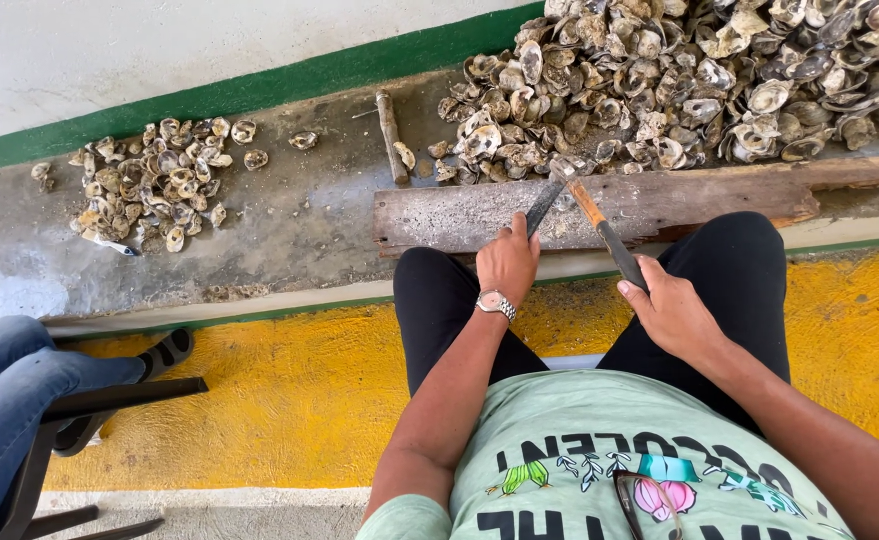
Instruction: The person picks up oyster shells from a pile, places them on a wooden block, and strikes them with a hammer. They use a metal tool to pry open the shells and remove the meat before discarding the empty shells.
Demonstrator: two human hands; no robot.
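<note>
Left hand point(507, 262) grips blade point(545, 205), right hand point(672, 312) grips hammer point(600, 228); both tools slant up-left, meeting at plank point(720, 195) edge, shell pile point(700, 70) beyond.

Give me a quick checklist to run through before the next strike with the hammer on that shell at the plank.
1. Left hand grips the dark flat blade: ok.
2. Right hand is closed on the black-handled hammer with the orange neck: ok.
3. Hammer head meets the blade tip at one grey oyster shell on the far edge of the weathered wooden plank: ok.
4. Left fingers clear of the hammer head: ok, they sit lower down the blade.
5. Whether the shell is already cracked: cannot tell.
6. Plank lies flat on the wet concrete ledge: ok.
</note>
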